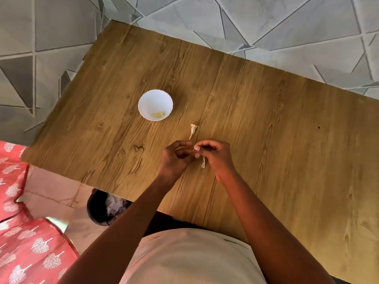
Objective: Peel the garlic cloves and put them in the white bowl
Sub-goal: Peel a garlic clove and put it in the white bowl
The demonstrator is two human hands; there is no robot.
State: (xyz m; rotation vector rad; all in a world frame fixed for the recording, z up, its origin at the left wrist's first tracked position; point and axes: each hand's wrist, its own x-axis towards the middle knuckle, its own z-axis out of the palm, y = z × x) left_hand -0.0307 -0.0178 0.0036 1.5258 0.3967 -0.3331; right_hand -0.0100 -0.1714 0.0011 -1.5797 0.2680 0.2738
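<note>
A white bowl (155, 99) with a scalloped rim stands on the wooden table (266, 130), and a little pale peeled garlic (158, 114) lies in its bottom. My left hand (176, 158) and my right hand (215, 156) meet over the table, fingertips pinched together on a small garlic clove (194, 149) that is mostly hidden between them. A strip of papery skin (203, 163) hangs down from the clove under my right fingers. A garlic stem with dry skin (192, 131) lies on the table just beyond my hands.
A dark bin (102, 208) holding peelings stands on the floor under the table's near left edge. Red patterned cloth (24, 232) covers something at the lower left. A patterned grey wall lies beyond the table's far edge.
</note>
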